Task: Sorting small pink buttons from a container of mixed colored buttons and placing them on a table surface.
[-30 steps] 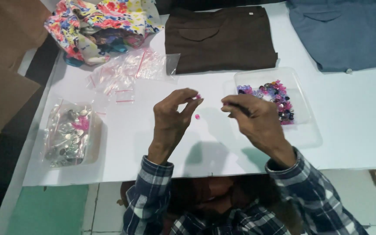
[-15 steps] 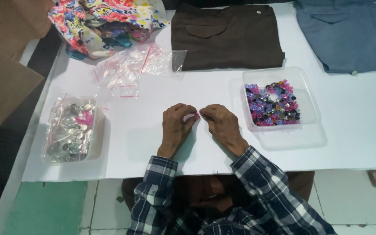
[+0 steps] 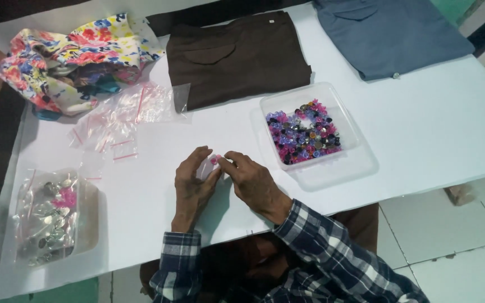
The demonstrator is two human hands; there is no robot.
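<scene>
Your left hand [image 3: 193, 180] and right hand [image 3: 252, 180] meet on the table [image 3: 422, 134] — fingertips pinched shut on a small clear bag [image 3: 207, 168] with pink beads. At two o'clock, the bead tray [image 3: 309, 130]; beyond — at twelve o'clock — brown trousers [image 3: 237, 56].

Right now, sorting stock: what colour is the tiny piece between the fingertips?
Pink tiny piece, head view.

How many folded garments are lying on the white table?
2: a folded dark brown garment at the top centre, and a folded grey-blue garment at the top right. The crumpled floral fabric at top left isn't folded.
</scene>
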